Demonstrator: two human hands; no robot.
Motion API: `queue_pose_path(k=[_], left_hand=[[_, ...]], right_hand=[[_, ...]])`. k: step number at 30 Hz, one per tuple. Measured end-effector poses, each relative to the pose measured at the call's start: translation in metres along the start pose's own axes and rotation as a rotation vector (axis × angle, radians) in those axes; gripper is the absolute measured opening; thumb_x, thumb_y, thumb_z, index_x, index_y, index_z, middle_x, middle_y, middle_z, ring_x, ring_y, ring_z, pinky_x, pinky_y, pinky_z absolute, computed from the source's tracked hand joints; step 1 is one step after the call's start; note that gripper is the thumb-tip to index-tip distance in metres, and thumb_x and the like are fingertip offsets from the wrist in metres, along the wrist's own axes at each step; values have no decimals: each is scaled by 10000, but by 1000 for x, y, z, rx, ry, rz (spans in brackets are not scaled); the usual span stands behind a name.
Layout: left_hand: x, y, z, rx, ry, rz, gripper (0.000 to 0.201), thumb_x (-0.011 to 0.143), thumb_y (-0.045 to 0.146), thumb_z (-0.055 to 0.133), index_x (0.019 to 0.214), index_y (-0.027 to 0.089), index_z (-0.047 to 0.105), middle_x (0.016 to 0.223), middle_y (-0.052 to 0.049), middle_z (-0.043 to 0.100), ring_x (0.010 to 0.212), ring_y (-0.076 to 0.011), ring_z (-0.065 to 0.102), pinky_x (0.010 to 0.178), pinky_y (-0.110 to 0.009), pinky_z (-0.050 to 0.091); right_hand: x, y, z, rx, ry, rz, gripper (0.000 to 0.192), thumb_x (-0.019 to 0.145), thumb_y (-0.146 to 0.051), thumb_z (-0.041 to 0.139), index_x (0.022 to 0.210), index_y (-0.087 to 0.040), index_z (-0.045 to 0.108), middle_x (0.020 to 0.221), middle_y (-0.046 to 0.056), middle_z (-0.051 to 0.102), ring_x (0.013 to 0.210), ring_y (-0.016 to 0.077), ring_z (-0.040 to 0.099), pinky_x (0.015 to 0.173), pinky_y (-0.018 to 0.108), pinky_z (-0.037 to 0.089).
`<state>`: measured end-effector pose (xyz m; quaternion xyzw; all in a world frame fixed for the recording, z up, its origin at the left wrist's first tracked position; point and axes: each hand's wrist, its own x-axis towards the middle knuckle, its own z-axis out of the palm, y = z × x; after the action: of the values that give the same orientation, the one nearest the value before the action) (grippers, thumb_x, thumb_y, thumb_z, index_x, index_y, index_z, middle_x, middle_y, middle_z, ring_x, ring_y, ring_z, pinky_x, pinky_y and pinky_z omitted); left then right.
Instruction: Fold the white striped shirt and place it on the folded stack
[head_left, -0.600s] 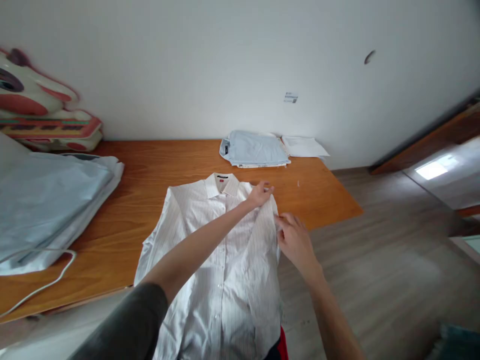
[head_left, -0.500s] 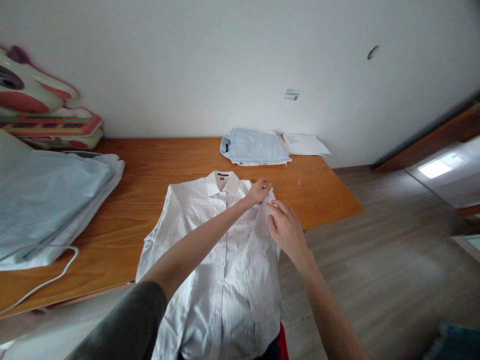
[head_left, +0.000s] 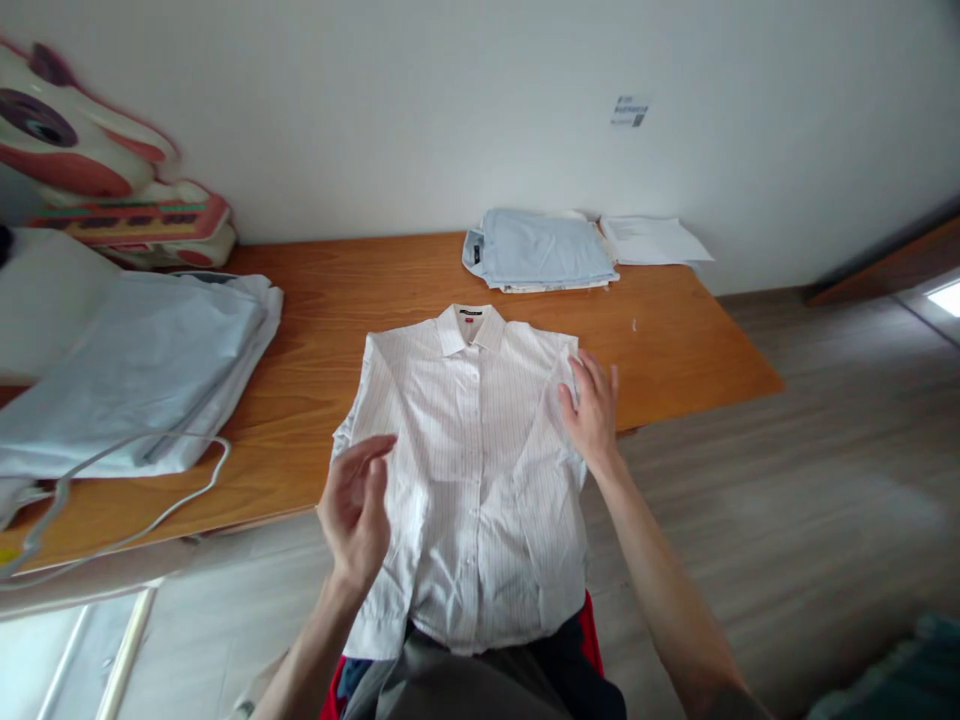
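Observation:
A white pinstriped shirt (head_left: 480, 440) lies front-up on the wooden table (head_left: 675, 350), collar toward the wall, its lower part hanging over the near edge. My right hand (head_left: 592, 410) lies flat on the shirt's right side near the shoulder, fingers spread. My left hand (head_left: 358, 510) hovers open above the shirt's left edge, palm turned inward, holding nothing.
A folded light-blue shirt (head_left: 536, 250) and white papers (head_left: 652, 240) lie at the back by the wall. A pile of light-blue cloth (head_left: 135, 370) and a white cord (head_left: 135, 470) cover the left side. A red-and-white toy figure (head_left: 97, 180) stands back left. Wooden floor lies to the right.
My left hand has let go of the shirt's right shoulder and pulled back to the left edge. My right hand now lies flat on the right side. The view shifted right.

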<state>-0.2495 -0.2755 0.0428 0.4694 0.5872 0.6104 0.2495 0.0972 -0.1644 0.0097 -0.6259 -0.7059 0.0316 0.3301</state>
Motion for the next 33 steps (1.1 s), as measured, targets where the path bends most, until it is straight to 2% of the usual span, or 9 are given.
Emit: queue_pose_path(k=[4,6,9,12,15,19,23,28,33], left_hand=[[-48,-54,-78,196,250,-123,306,974,409,729,1193,198,698,1145,-77,743,1072,-239,717,1027,-427,570],[-60,-81,-107,254,230,-219,373,954,462,744,1222,209,690,1193,-87,737,1125,-259,705,1030,-430,569],[-67,-108,-130,295,69,-342,493,934,544,744,1298,221,663,1293,-114,724,1177,-289,696,1036,-440,567],[-69,-119,-134,298,-174,-438,505,929,577,740,1272,211,671,1253,-111,746,1156,-298,710,1012,-414,570],[-72,-122,-129,334,-322,-485,432,938,591,729,1114,198,691,1031,-68,763,977,-257,721,822,-308,571],[-78,-124,-124,363,-292,-473,443,939,619,713,978,178,685,816,-23,706,763,-193,641,631,-235,478],[-80,-120,-120,287,-235,-489,487,924,648,708,964,164,689,763,-15,672,706,-174,601,566,-222,424],[-80,-113,-119,303,-239,-493,552,843,724,741,893,177,685,700,-5,647,655,-173,581,545,-238,408],[-88,-116,-136,355,-311,-494,460,866,658,748,884,206,664,767,-1,669,730,-191,608,627,-253,446]], right_hand=[[-85,2,-28,244,325,237,326,1052,-442,581,1242,-205,700,1236,145,729,1163,284,675,1058,477,518],[-139,4,-33,297,209,436,331,1036,-488,606,1165,-205,719,1135,124,755,1025,273,696,949,435,540],[-202,5,-33,395,-153,632,421,973,-581,673,1149,-203,725,1047,104,776,919,268,704,839,385,541],[-231,1,-34,504,-391,713,463,922,-656,705,1041,-210,740,923,67,772,824,254,692,746,340,523],[-235,-5,-43,507,-452,712,488,905,-701,702,852,-217,736,758,25,707,716,224,627,674,314,479],[-240,-10,-60,540,-413,720,471,895,-695,727,824,-231,769,808,43,739,812,249,670,760,327,520],[-255,-4,-58,568,-244,907,615,753,-849,751,868,-248,824,927,85,803,926,309,726,844,382,577],[-254,-2,-47,633,-482,774,592,857,-786,699,977,-225,845,1047,112,822,1070,346,737,1013,440,559],[-252,-14,-69,531,-484,656,509,846,-720,748,966,-236,854,1137,121,804,1191,391,677,1107,490,508]])
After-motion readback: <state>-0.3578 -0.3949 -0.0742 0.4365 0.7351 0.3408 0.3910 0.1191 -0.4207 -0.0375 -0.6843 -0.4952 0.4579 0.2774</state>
